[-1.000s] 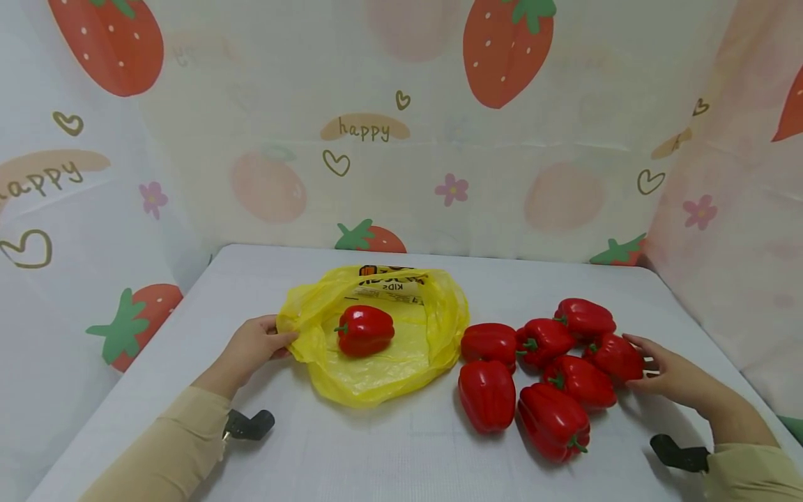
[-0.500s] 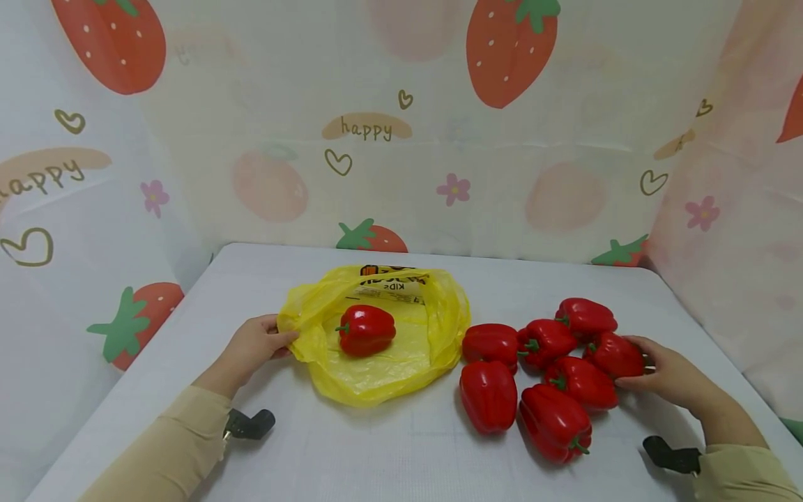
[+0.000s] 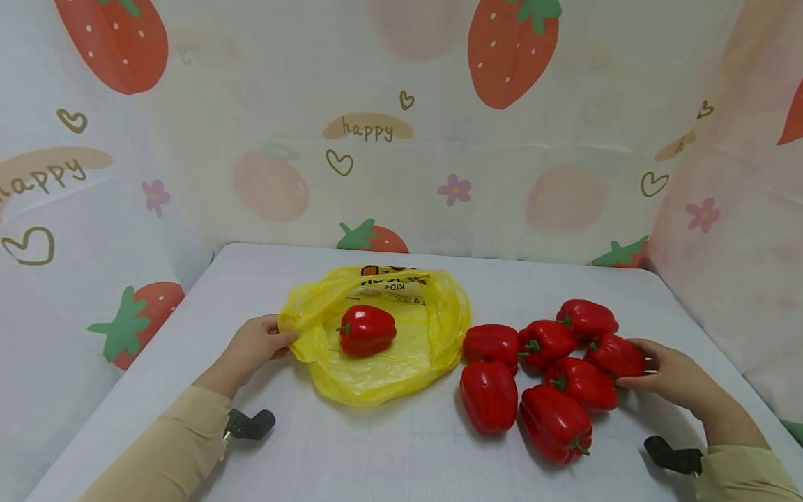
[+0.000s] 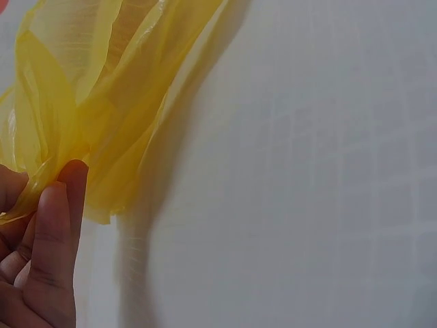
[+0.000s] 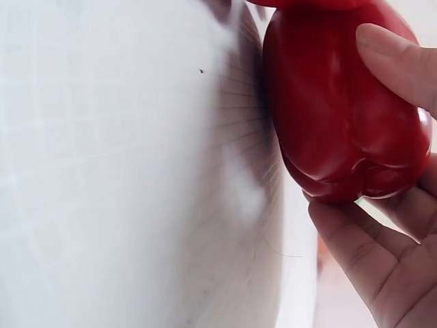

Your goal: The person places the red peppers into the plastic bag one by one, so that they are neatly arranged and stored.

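A yellow plastic bag (image 3: 314,369) lies on the table with its mouth spread wide, and one red bell pepper (image 3: 368,330) rests inside. My left hand (image 3: 254,343) pinches the bag's left rim; the left wrist view shows the gathered yellow film (image 4: 123,116) between thumb and fingers. At the right of a cluster of red bell peppers, my right hand (image 3: 674,376) grips the rightmost bell pepper (image 3: 617,355). In the right wrist view the thumb lies along one side of that bell pepper (image 5: 334,102), with fingertips at its lower end.
Several more peppers lie close together right of the bag, among them one pepper (image 3: 489,397) near the bag's right rim and another pepper (image 3: 555,423) in front. The white table (image 3: 351,453) ends at a printed curtain (image 3: 401,188) at the back.
My right hand has moved slightly left and closed round the rightmost bell pepper. The left hand and the bag have stayed as they were.
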Motion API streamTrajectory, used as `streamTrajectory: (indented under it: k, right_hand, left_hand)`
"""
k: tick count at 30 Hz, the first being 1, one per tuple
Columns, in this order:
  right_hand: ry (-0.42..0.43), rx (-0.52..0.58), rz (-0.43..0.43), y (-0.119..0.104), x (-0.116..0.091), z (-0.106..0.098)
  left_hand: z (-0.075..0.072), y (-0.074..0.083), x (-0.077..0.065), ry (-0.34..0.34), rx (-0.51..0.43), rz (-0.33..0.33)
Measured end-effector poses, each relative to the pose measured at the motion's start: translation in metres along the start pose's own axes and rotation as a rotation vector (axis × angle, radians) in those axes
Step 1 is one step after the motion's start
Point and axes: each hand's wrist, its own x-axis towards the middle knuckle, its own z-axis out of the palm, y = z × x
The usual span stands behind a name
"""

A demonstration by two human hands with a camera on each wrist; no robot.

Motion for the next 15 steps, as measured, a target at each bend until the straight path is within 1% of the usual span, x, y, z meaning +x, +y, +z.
streamTrajectory:
  k: [7,11,15]
  right_hand:
    - [0.044,-0.022,-0.069,-0.001,-0.003,-0.008]
    - [0.06,-0.022,-0.099,-0.006,-0.005,-0.016]
    - [0.076,-0.012,-0.148,-0.014,-0.006,-0.026]
  left_hand:
    - [0.0,0.0,0.0,0.001,-0.002,-0.001]
    - [0.001,0.001,-0.001,-0.002,0.002,-0.006]
    - [0.001,0.001,-0.001,0.0,0.0,-0.005]
